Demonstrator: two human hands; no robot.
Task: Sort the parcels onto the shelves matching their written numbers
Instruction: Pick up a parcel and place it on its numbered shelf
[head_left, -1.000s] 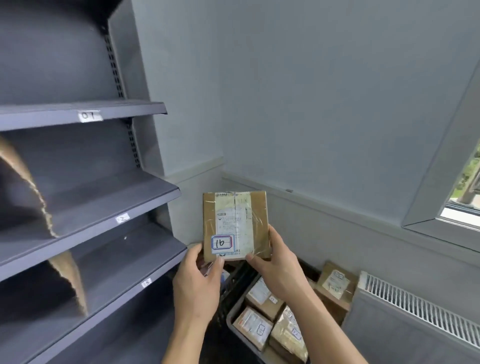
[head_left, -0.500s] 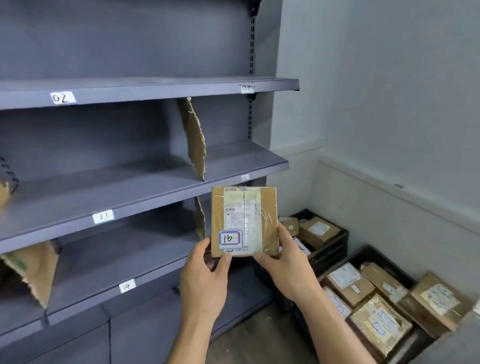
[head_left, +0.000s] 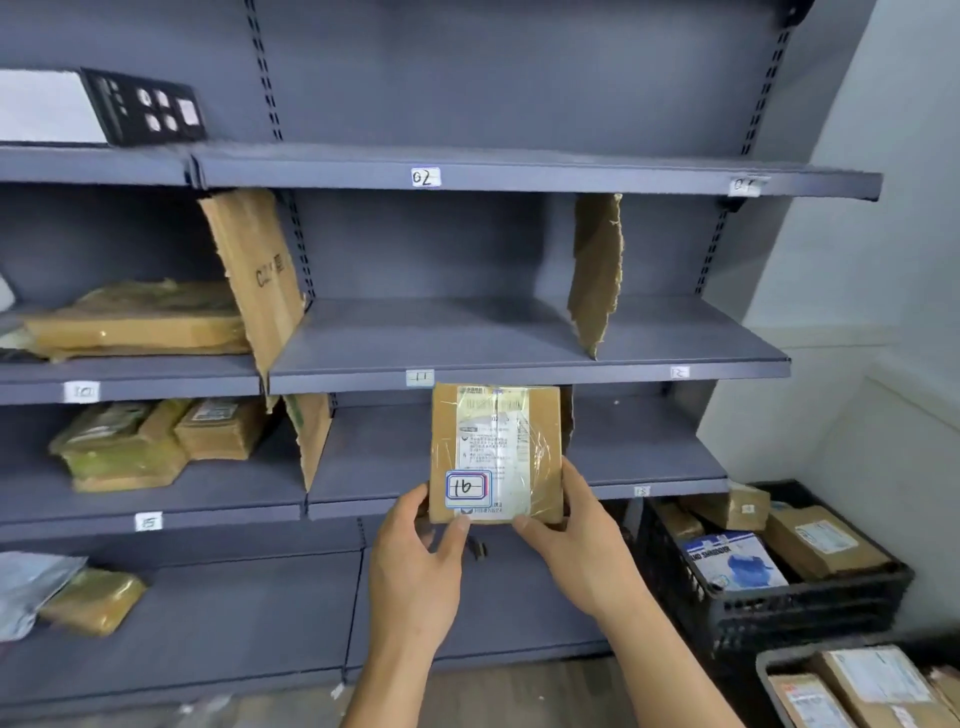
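The parcel (head_left: 496, 452) is still held upright in front of the shelving (head_left: 519, 338), its front sticker (head_left: 467, 488) reading 16 (or possibly 1b). The left hand (head_left: 415, 566) pinches the lower left corner, thumb on the front. The right hand (head_left: 576, 545) pinches the lower right corner, its fingers (head_left: 571, 486) curled round the side edge. The grip matches half a second ago.

The view has swung left. The parcel now stands just below shelf tag 11 (head_left: 420, 378). Left-hand bays have come into sight, with wrapped parcels (head_left: 135, 327) lying on the shelves tagged 10 (head_left: 81, 391) and 15 (head_left: 148, 521). The black crate (head_left: 779, 618) of parcels now sits at lower right.
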